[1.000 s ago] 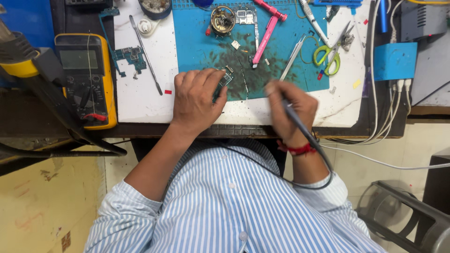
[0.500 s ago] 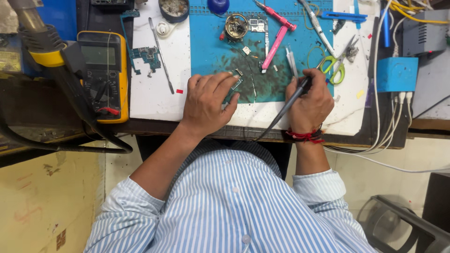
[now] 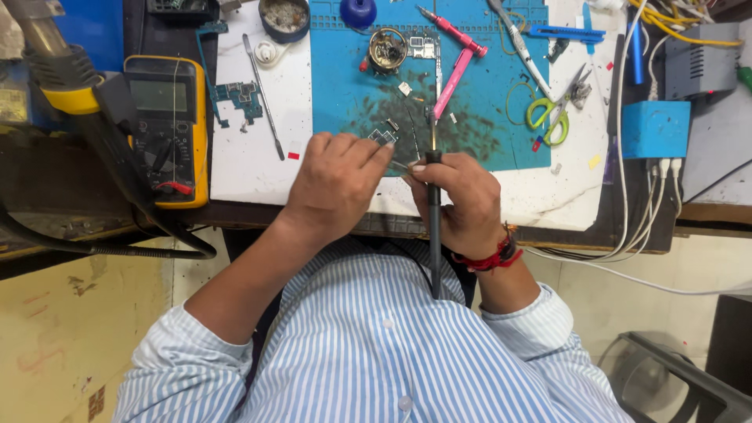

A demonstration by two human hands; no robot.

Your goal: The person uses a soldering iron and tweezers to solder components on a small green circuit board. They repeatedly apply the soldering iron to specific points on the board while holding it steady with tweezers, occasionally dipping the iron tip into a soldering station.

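My right hand (image 3: 458, 196) grips a black soldering iron (image 3: 433, 227) upright, its thin tip (image 3: 432, 129) pointing away from me over the blue work mat (image 3: 352, 86). My left hand (image 3: 337, 184) pinches a small dark circuit piece (image 3: 383, 137) with tweezers (image 3: 399, 165) poking out between the two hands. Both hands sit together at the mat's near edge, over a dark scorched patch. A red thread band circles my right wrist.
A yellow multimeter (image 3: 167, 125) lies at the left beside a green circuit board (image 3: 239, 98) and a metal pick (image 3: 262, 94). Pink tools (image 3: 454, 66), green-handled scissors (image 3: 552, 113), a round tin (image 3: 283, 17), a blue box (image 3: 654, 129) and white cables (image 3: 650, 227) crowd the bench.
My right hand has swung the soldering iron from a slant at the right to upright in the middle, closing in on my left hand. The view has shifted slightly.
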